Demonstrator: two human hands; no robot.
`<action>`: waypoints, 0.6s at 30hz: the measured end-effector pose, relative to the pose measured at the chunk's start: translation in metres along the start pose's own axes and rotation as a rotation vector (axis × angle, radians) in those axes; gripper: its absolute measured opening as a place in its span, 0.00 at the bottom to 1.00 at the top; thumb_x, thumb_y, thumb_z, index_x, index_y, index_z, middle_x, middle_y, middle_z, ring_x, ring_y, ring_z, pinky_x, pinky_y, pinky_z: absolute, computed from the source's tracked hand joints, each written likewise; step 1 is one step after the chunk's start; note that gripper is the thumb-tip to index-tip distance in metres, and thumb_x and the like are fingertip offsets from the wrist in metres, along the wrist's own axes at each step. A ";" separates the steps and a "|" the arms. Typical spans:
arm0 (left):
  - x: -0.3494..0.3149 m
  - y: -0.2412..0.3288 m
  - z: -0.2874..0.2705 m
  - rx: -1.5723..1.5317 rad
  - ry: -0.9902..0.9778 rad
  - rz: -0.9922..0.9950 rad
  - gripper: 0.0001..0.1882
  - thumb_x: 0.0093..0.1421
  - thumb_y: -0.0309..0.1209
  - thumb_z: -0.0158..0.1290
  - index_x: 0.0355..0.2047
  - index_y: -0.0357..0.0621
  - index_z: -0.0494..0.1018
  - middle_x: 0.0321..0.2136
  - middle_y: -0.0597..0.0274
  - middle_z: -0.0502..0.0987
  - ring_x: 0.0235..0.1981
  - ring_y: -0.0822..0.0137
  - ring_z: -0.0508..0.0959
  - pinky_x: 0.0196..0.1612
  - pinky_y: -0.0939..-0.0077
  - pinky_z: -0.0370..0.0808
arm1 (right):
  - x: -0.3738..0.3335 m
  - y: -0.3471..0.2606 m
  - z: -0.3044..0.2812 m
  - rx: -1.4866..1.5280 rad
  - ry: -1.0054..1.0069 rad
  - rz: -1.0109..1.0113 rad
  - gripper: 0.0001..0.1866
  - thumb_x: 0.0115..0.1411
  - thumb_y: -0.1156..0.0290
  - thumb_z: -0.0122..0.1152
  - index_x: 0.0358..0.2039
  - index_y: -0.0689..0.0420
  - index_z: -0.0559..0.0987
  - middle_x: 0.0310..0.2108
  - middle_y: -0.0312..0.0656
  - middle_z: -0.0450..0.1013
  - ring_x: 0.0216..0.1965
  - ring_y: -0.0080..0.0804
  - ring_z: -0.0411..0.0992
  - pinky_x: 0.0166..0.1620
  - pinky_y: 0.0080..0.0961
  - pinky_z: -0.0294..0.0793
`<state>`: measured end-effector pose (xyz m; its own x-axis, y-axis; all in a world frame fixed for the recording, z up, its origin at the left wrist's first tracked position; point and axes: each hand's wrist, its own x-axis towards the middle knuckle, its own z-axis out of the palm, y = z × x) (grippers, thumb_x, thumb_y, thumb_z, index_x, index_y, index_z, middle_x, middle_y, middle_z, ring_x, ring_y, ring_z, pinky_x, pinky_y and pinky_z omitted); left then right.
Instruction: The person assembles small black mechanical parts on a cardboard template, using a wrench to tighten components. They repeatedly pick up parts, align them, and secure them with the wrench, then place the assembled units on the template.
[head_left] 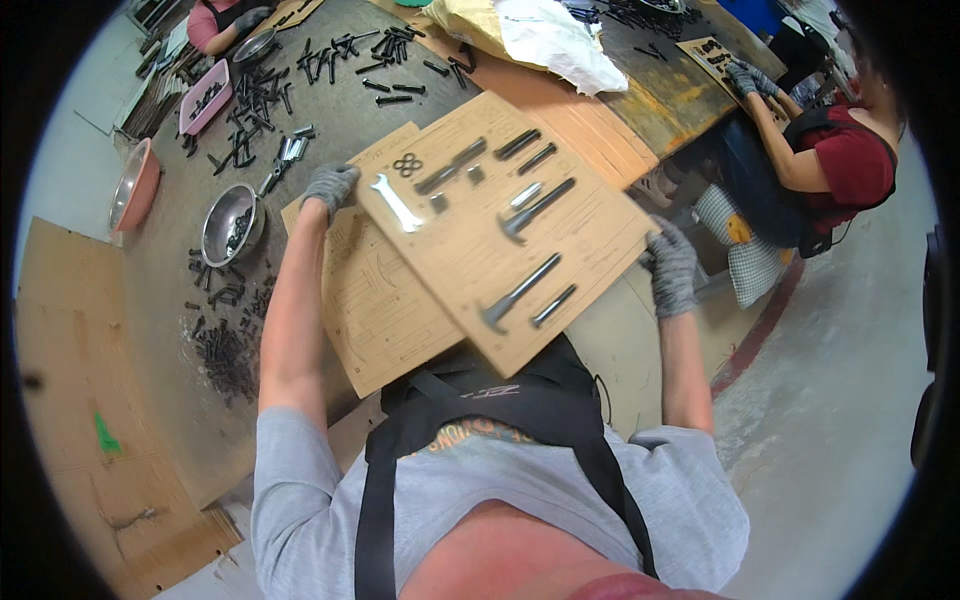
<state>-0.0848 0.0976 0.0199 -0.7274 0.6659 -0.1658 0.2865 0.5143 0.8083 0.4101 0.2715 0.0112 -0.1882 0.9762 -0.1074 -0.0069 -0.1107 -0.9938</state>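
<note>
A cardboard sheet (577, 225) is held tilted in front of my body, between both gloved hands. My left hand (330, 187) is closed at its left corner; my right hand (672, 268) grips the right edge, fingers partly hidden behind it. On the sheet lie a silver open-end wrench (397, 203), several small dark rings (407, 164), dark bolts (518, 144), short metal cylinders, and long T-headed pieces (520, 293). Slight blur hides whether they are fastened. Another cardboard sheet (390, 310), printed with line drawings, lies partly beneath it, over the table edge.
The metal table (330, 100) carries scattered black bolts (255, 105), a steel bowl (233, 225) with small parts and pink baskets (207, 97). A white and yellow sack (535, 35) lies at the back. Co-workers in red work at right (845, 150) and far left (212, 28).
</note>
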 end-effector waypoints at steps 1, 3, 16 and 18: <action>-0.007 0.008 0.015 -0.091 -0.010 -0.005 0.15 0.55 0.36 0.51 0.34 0.37 0.77 0.24 0.61 0.77 0.23 0.69 0.77 0.23 0.74 0.77 | 0.021 0.000 -0.014 0.013 -0.015 -0.056 0.14 0.56 0.76 0.56 0.44 0.58 0.77 0.31 0.35 0.74 0.20 0.18 0.69 0.21 0.15 0.73; -0.021 0.025 0.036 -0.138 -0.120 -0.054 0.13 0.56 0.34 0.54 0.36 0.37 0.77 0.25 0.59 0.77 0.21 0.68 0.76 0.23 0.75 0.77 | 0.066 -0.003 -0.040 -0.039 0.020 -0.053 0.13 0.56 0.75 0.56 0.43 0.58 0.78 0.29 0.35 0.75 0.17 0.18 0.68 0.19 0.15 0.71; -0.089 0.088 0.139 -0.324 -0.405 -0.203 0.11 0.58 0.25 0.52 0.38 0.29 0.72 0.24 0.51 0.78 0.19 0.67 0.79 0.21 0.79 0.77 | 0.299 -0.019 -0.102 -0.436 0.043 -0.133 0.16 0.54 0.78 0.59 0.45 0.61 0.78 0.38 0.40 0.77 0.35 0.27 0.74 0.39 0.21 0.73; -0.091 0.094 0.143 -0.299 -0.471 -0.212 0.11 0.58 0.25 0.52 0.39 0.29 0.72 0.25 0.51 0.78 0.20 0.66 0.79 0.22 0.78 0.77 | 0.329 -0.018 -0.093 -0.510 0.025 -0.229 0.17 0.54 0.77 0.59 0.45 0.62 0.78 0.39 0.40 0.77 0.37 0.27 0.74 0.42 0.21 0.72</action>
<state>0.0974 0.1627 0.0300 -0.3752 0.7683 -0.5185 -0.0723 0.5335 0.8427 0.4395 0.6119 -0.0090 -0.2138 0.9697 0.1180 0.4320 0.2022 -0.8789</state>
